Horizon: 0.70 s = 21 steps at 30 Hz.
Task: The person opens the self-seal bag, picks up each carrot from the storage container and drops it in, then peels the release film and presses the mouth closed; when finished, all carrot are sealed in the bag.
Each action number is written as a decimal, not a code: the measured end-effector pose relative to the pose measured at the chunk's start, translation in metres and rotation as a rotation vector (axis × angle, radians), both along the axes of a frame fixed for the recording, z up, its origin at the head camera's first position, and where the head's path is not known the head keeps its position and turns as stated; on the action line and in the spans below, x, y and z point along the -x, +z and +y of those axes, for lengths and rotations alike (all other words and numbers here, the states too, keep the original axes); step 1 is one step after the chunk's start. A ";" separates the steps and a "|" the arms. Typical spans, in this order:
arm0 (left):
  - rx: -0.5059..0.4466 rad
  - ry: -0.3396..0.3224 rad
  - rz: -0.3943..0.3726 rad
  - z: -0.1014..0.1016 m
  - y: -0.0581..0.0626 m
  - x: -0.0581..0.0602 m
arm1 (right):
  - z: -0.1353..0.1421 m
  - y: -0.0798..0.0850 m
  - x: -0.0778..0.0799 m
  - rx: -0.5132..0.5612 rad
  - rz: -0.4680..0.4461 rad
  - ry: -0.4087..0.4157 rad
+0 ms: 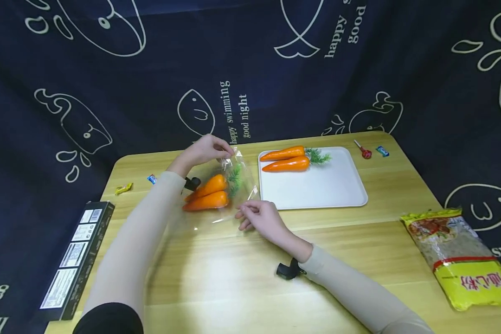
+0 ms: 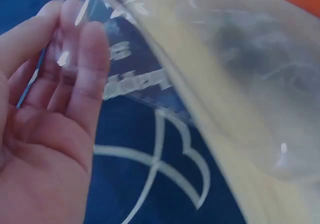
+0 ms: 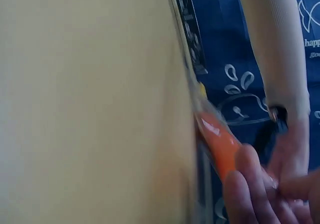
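Observation:
A clear plastic bag [image 1: 245, 178] with two orange carrots [image 1: 210, 201] in it, green tops to the right, is held between both hands over the table. My left hand [image 1: 204, 149] pinches the bag's far corner between thumb and fingers; in the left wrist view its fingers [image 2: 90, 59] lie against the film. At the near corner of the mouth, my right hand [image 1: 264, 220] pinches the edge. The right wrist view shows a carrot [image 3: 220, 139] through the film beside the right fingers. Two more carrots [image 1: 287, 164] lie on a white tray [image 1: 317, 192] to the right.
A lollipop [image 1: 364, 150] and a blue-wrapped candy [image 1: 382, 151] lie right of the tray. At the left are a yellow candy [image 1: 124, 189], a blue one [image 1: 152, 179] and a long dark box [image 1: 78, 255]. A yellow food packet [image 1: 463, 260] rests at the right edge.

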<state>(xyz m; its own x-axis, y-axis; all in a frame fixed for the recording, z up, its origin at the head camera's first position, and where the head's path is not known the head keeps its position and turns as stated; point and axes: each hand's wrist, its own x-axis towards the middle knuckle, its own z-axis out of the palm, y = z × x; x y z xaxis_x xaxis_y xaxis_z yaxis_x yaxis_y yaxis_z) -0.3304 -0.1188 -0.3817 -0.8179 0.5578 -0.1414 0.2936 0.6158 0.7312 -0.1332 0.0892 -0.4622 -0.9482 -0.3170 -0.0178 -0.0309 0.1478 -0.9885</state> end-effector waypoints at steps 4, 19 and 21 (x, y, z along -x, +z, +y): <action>-0.164 0.135 0.031 -0.023 0.037 -0.024 | 0.013 0.027 0.008 -0.198 0.278 0.013; -0.858 0.362 0.623 0.001 0.143 -0.191 | 0.095 0.166 0.006 -0.326 1.076 -0.146; -0.968 0.358 0.621 0.008 0.127 -0.200 | 0.103 0.172 0.003 -0.240 1.079 -0.159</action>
<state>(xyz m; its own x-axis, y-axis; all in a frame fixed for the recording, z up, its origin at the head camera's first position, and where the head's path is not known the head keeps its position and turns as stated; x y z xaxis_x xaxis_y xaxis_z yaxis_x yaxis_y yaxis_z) -0.1307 -0.1110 -0.2547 -0.7282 -0.0578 0.6830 0.6838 0.0082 0.7297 -0.1365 0.1922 -0.2902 -0.5328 -0.2900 0.7950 -0.8199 0.4095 -0.4001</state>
